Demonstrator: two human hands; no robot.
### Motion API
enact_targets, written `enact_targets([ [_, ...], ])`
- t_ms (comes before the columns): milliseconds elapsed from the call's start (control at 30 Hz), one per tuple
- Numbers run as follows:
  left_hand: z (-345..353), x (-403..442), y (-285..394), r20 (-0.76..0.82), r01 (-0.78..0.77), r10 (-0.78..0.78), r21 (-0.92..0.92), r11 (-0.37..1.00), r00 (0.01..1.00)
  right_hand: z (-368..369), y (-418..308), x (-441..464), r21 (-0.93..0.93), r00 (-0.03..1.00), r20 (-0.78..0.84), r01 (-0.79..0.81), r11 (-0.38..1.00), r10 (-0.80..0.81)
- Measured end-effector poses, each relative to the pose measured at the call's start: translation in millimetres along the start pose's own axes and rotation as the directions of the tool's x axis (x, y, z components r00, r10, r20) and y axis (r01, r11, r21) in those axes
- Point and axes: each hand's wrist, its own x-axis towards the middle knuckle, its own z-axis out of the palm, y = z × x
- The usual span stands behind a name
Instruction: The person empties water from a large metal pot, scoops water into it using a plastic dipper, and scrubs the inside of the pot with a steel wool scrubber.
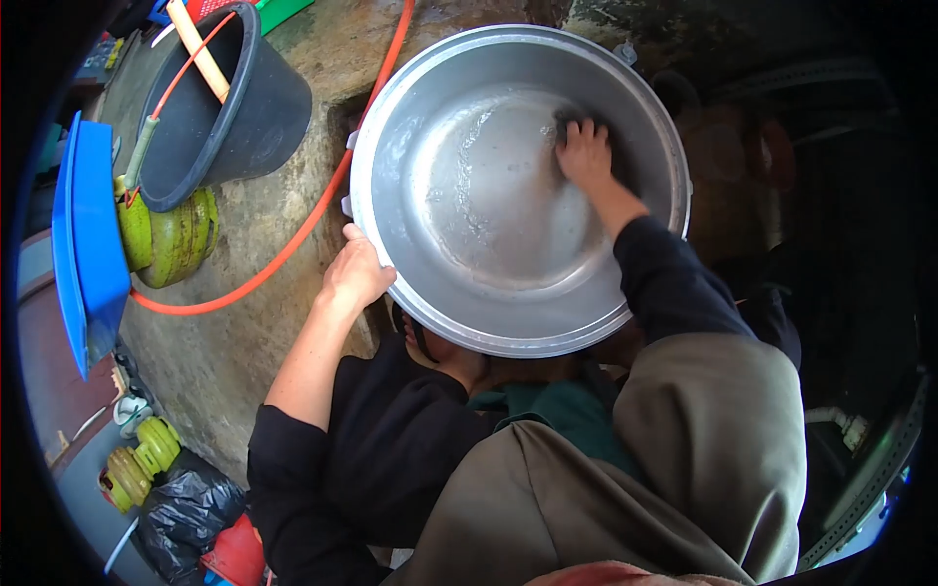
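A large round metal pot (508,195) lies tilted with its open mouth facing me, and a wet streak runs down its inner bottom. My left hand (358,271) grips the pot's rim at the lower left, thumb over the edge. Inside the pot, toward the upper right, my right hand (588,154) presses a dark scrubbing pad (565,119) against the metal. Most of the pad is hidden under the fingers.
An orange hose (283,256) curves along the concrete floor left of the pot. Farther left are a black bucket (256,122), a green gas cylinder (176,234) and a blue plastic basin (96,234). A black plastic bag (191,513) lies at the lower left.
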Motion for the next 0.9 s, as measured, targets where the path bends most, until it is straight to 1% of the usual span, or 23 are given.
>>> enact_targets([
  [67, 2, 5, -3, 0.012, -0.010, 0.010, -0.017, 1.000, 1.000, 5, -18, -34, 0.004, 0.984, 0.047, -0.174, 0.985, 0.174],
  [133, -2, 3, 1, 0.022, -0.001, 0.001, -0.013, 1.000, 1.000, 5, -49, -59, 0.048, 0.993, 0.092, 0.064, 0.997, -0.068],
  [200, -5, -3, 5, 0.025, 0.016, -0.015, -0.018, 1.000, 1.000, 17, -96, -74, 0.259, 0.948, 0.191, 0.200, 0.945, -0.253],
  [267, -3, -3, 5, 0.017, 0.004, -0.004, -0.018, 1.000, 1.000, 41, -141, -84, 0.375, 0.892, 0.085, 0.385, 0.843, -0.445],
  [367, -2, -1, 0, 0.018, -0.002, 0.002, -0.026, 1.000, 1.000, 32, -185, -61, 0.510, 0.868, -0.024, 0.438, 0.740, -0.496],
  [433, 1, 1, -3, 0.026, -0.001, 0.002, -0.024, 1.000, 1.000, 40, -200, -16, 0.579, 0.917, 0.044, 0.300, 0.758, -0.396],
  [467, 2, 2, -4, 0.021, -0.008, 0.008, -0.026, 1.000, 1.000, 18, -199, 6, 0.642, 0.957, 0.126, 0.123, 0.757, -0.262],
  [500, 3, 1, -5, 0.017, -0.014, 0.015, -0.030, 0.999, 1.000, 26, -192, 33, 0.703, 0.990, 0.047, 0.064, 0.708, -0.136],
  [533, 3, 2, -6, 0.012, -0.021, 0.022, -0.035, 0.999, 1.000, 27, -182, 60, 0.731, 0.999, 0.038, -0.039, 0.681, 0.017],
  [567, 3, 1, -6, 0.015, -0.022, 0.023, -0.050, 0.998, 1.000, 31, -167, 87, 0.810, 0.981, 0.109, -0.180, 0.558, 0.157],
  [600, 1, 0, -5, 0.023, -0.012, 0.013, -0.053, 0.999, 1.000, 27, -152, 103, 0.893, 0.941, 0.137, -0.253, 0.372, 0.311],
  [633, -1, -2, -4, 0.030, -0.003, 0.004, -0.058, 0.998, 1.000, 5, -139, 103, 0.935, 0.890, 0.264, -0.331, 0.130, 0.371],
  [667, -2, -2, -2, 0.038, 0.003, -0.001, -0.064, 0.998, 0.999, -14, -137, 94, 0.945, 0.850, 0.259, -0.322, 0.063, 0.459],
  [733, 0, 0, -3, 0.031, -0.007, 0.009, -0.063, 0.998, 0.999, 7, -152, 88, 0.990, 0.910, 0.133, -0.137, -0.018, 0.394],
  [767, 1, 1, -4, 0.029, -0.009, 0.010, -0.057, 0.998, 1.000, 4, -172, 73, 0.986, 0.968, 0.006, -0.047, 0.158, 0.251],
  [800, 1, 0, -3, 0.033, -0.003, 0.005, -0.063, 0.998, 0.999, -6, -198, 48, 0.949, 0.992, -0.097, 0.068, 0.309, 0.080],
  [867, -2, -3, -1, 0.038, 0.011, -0.009, -0.069, 0.998, 0.999, -21, -241, 18, 0.983, 0.992, 0.004, -0.027, 0.180, 0.122],
  [900, 0, -2, -3, 0.031, 0.002, 0.000, -0.068, 0.998, 1.000, -14, -238, 24, 0.986, 0.987, -0.016, -0.010, 0.164, 0.159],
])
